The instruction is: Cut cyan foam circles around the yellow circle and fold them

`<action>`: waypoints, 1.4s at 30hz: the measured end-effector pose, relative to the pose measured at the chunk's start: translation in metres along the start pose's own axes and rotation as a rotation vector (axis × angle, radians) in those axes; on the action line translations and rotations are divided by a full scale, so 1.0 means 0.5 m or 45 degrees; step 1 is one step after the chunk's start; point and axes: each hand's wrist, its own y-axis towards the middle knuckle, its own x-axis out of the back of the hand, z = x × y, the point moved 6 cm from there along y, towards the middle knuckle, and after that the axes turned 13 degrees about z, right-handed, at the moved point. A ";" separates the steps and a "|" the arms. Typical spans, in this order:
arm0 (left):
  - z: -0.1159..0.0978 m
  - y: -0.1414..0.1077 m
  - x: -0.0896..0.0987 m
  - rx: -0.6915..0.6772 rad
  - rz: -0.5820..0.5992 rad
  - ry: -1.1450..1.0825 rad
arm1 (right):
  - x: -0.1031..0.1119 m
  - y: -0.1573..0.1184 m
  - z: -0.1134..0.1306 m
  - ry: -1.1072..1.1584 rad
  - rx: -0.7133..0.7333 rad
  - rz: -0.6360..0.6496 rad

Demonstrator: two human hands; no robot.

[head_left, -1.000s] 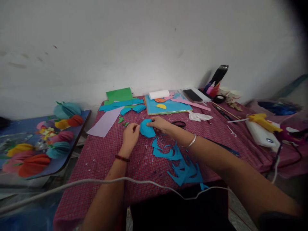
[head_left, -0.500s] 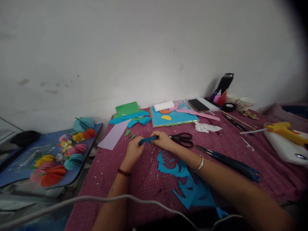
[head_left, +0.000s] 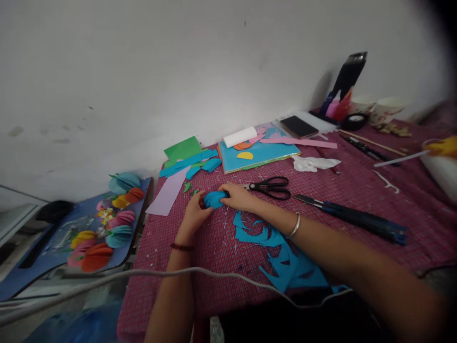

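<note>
Between my two hands, just above the checked tablecloth, is a small stack of blue paper pieces (head_left: 215, 199) with rounded edges. My left hand (head_left: 194, 214) grips its left end, fingers bent round it. My right hand (head_left: 235, 196) pinches the right end between thumb and fingers. Black-handled scissors (head_left: 270, 187) lie just right of my right hand, their blades partly hidden behind it. Blue paper scraps (head_left: 282, 257) are spread under and beside my right forearm. Small green paper leaves (head_left: 187, 186) lie beyond my left hand.
A utility knife (head_left: 352, 218) lies on the right, blade showing. Behind are a lilac strip (head_left: 168, 194), blue strips (head_left: 191, 162), a sheet pack (head_left: 264, 159), tissue (head_left: 314, 164) and a phone (head_left: 299, 126). Colourful paper pumpkins (head_left: 97, 257) sit left on a blue board. A white cable (head_left: 171, 273) crosses in front.
The blue paper stack has turned from edge-on to show its broad face, still held by both hands. The camera view has shifted and tilted.
</note>
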 end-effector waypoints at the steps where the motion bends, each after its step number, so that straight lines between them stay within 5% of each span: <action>1: -0.005 0.000 -0.004 -0.004 0.014 0.023 | -0.002 0.000 0.003 -0.013 0.017 0.014; 8: -0.043 -0.003 -0.023 -0.041 0.040 0.293 | -0.004 -0.009 0.025 -0.135 0.071 0.063; 14: -0.074 -0.018 -0.015 -0.027 -0.134 0.768 | 0.004 -0.017 0.032 -0.235 0.051 0.051; 19: -0.061 -0.022 -0.050 -0.085 0.059 0.602 | -0.003 -0.018 0.029 -0.309 0.058 0.098; 25: -0.047 -0.011 -0.020 -0.094 -0.033 0.091 | 0.000 -0.020 0.032 -0.311 0.036 0.079; 29: -0.065 -0.012 0.007 -0.157 -0.206 0.333 | 0.014 -0.025 0.037 -0.312 0.022 -0.027; 38: -0.035 -0.003 -0.053 -0.086 -0.046 0.571 | -0.001 -0.030 0.032 -0.442 -0.106 0.138; 42: -0.063 -0.008 -0.063 -0.154 -0.027 0.385 | 0.002 -0.023 0.018 0.101 -0.146 0.067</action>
